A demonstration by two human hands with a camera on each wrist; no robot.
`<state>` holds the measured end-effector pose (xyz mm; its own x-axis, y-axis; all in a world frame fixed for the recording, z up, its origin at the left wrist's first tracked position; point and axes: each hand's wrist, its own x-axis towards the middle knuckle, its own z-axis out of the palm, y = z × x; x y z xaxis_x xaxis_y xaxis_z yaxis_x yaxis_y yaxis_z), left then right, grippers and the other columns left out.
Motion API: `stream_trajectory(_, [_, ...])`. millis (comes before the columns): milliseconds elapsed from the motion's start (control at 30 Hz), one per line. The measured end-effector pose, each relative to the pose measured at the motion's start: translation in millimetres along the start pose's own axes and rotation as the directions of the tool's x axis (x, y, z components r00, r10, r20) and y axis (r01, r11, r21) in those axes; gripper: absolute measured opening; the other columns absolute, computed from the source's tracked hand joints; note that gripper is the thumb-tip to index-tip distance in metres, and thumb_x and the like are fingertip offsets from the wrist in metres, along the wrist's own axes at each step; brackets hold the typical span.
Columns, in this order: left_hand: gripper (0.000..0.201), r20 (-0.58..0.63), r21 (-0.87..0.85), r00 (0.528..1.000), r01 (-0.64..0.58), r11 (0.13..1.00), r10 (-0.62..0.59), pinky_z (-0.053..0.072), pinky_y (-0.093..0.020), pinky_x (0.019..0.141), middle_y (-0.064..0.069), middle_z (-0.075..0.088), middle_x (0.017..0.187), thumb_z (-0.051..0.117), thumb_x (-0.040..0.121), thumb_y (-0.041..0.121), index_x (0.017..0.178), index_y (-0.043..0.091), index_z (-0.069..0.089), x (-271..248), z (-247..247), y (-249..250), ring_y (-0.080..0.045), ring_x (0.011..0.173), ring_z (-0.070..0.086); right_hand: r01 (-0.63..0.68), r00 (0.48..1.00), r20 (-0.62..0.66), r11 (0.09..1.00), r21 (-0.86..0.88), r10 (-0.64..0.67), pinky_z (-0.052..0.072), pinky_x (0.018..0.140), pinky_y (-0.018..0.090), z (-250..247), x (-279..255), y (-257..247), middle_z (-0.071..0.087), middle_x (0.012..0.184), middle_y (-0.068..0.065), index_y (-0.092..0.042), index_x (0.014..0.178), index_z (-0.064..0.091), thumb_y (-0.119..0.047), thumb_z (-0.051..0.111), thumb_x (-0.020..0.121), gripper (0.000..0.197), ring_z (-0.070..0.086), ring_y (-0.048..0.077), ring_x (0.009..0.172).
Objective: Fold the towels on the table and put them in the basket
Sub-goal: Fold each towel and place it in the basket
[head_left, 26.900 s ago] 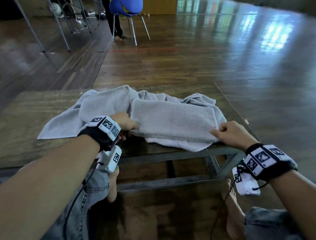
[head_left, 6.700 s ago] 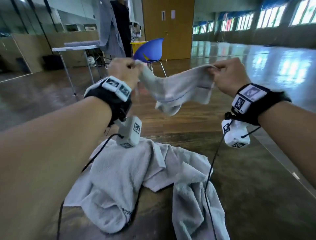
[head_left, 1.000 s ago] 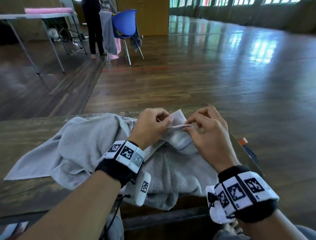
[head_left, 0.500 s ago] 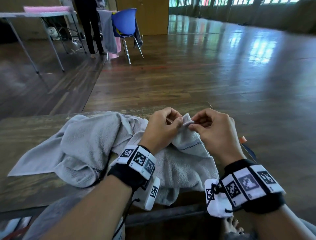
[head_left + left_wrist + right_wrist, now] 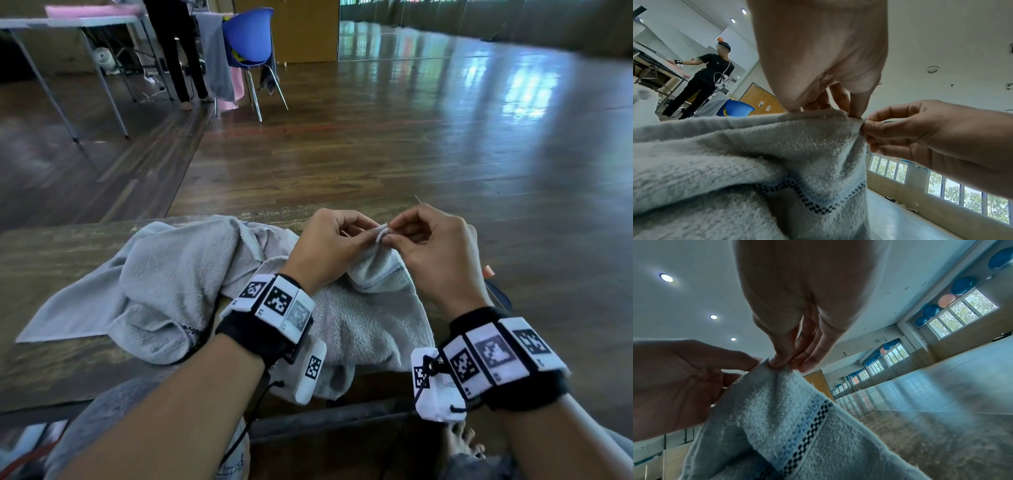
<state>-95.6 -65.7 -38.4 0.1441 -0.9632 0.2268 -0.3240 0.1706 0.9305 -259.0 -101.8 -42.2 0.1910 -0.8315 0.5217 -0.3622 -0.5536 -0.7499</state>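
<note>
Grey towel (image 5: 373,274): my left hand (image 5: 329,246) and right hand (image 5: 435,253) pinched its hem together above the table's (image 5: 61,246) right edge.

The head view looks forward and down from above the forearms, over the table (image 5: 51,246) and out across the hall floor to a blue chair (image 5: 248,41) at the far wall. The left wrist view sits low beneath the left hand (image 5: 818,53), very close, facing up and forward past the fingers toward the ceiling; the chair shows in it too. The right wrist view sits the same way under the right hand (image 5: 797,296), tilted, facing the windows. All 3 views share the pinched towel (image 5: 380,274) corner, and each wrist view catches the opposite hand.
</note>
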Motion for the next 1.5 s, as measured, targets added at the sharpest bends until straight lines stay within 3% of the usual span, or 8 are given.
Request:
stream_trajectory(267, [0.015,-0.030,0.061,0.999,-0.030,0.998,0.032,0.046,-0.025,0.062,-0.011,0.076,0.077,0.077,0.086,0.021,0.091,0.008,0.080,-1.6,-3.0,3.0,-0.006,0.066,0.059,-0.013,1.000,-0.021,1.000,-0.008,0.013,0.047,0.063,0.005,5.0,-1.9,-0.8,0.069,0.066,-0.017,-0.020,0.075,0.073,-0.010,0.084,0.076,0.015,0.066,-0.004,0.067])
stream_trajectory(433, [0.016,0.000,0.111,1.000,-0.020,0.994,0.020,0.045,-0.022,0.060,-0.008,0.075,0.075,0.076,0.086,0.023,0.092,0.009,0.080,-2.6,-6.9,4.1,-0.005,0.063,0.057,0.003,0.997,0.076,0.997,-0.072,0.003,0.056,0.074,0.018,4.9,-3.0,-1.8,0.073,0.089,-0.013,-0.023,0.099,0.075,-0.016,0.078,0.085,0.016,0.068,0.001,0.082])
stream_trajectory(600, [0.017,-0.052,0.266,0.991,-0.105,0.958,0.123,0.055,-0.029,0.063,0.002,0.071,0.079,0.074,0.086,0.034,0.087,0.018,0.071,-4.3,-7.6,7.5,-0.016,0.068,0.066,0.031,0.998,0.065,0.995,-0.091,-0.025,0.048,0.068,0.006,6.5,-2.0,-1.1,0.071,0.080,-0.014,-0.022,0.096,0.075,-0.019,0.072,0.089,0.008,0.066,-0.002,0.078])
stream_trajectory(733, [0.016,0.023,0.430,0.984,-0.169,0.887,0.176,0.052,-0.027,0.064,0.004,0.069,0.080,0.077,0.082,0.032,0.084,0.020,0.066,-5.4,-8.6,7.3,-0.009,0.069,0.061,0.018,0.999,0.037,0.998,-0.064,-0.016,0.052,0.069,0.012,6.4,-1.0,-1.3,0.071,0.079,-0.013,-0.022,0.093,0.073,-0.020,0.074,0.088,0.005,0.067,0.000,0.076])
stream_trajectory(1000, [0.016,0.067,0.544,0.989,-0.150,0.826,0.135,0.053,-0.038,0.068,-0.002,0.070,0.076,0.076,0.080,0.031,0.082,0.017,0.071,-3.9,-11.0,4.3,-0.022,0.073,0.063,-0.005,0.987,0.161,1.000,0.030,0.000,0.058,0.076,0.024,3.1,1.1,-0.8,0.074,0.083,-0.012,-0.022,0.093,0.076,-0.021,0.078,0.087,0.007,0.068,0.003,0.081])
stream_trajectory(1133, [0.010,0.098,0.635,0.995,-0.090,0.767,0.036,0.051,-0.038,0.061,-0.001,0.061,0.059,0.074,0.072,0.024,0.069,0.015,0.072,-4.7,-20.8,3.9,-0.024,0.060,0.057,0.053,0.993,0.108,0.999,-0.005,-0.052,0.053,0.070,0.012,-4.7,5.7,5.0,0.070,0.083,-0.015,-0.025,0.093,0.072,-0.020,0.076,0.088,0.008,0.065,-0.003,0.078])
stream_trajectory(1333, [0.025,0.037,0.683,0.999,-0.018,0.730,-0.010,0.049,-0.031,0.069,0.000,0.068,0.067,0.072,0.082,0.036,0.067,0.016,0.074,-8.8,-55.5,3.7,-0.018,0.068,0.063,-0.043,0.996,-0.081,0.987,-0.155,0.030,0.041,0.060,-0.001,-36.0,22.4,33.8,0.064,0.076,-0.020,-0.028,0.087,0.066,-0.028,0.072,0.088,0.006,0.059,-0.006,0.066])
stream_trajectory(1500, [0.042,0.003,0.692,1.000,0.013,0.721,-0.022,0.032,-0.035,0.053,-0.007,0.045,0.055,0.072,0.083,0.033,0.056,0.004,0.059,-18.8,-83.4,2.2,-0.018,0.056,0.036,-0.106,0.984,-0.166,0.969,-0.224,0.070,0.046,0.069,0.015,-51.9,18.4,49.8,0.061,0.076,-0.022,-0.029,0.085,0.063,-0.032,0.071,0.087,0.008,0.061,-0.002,0.071])
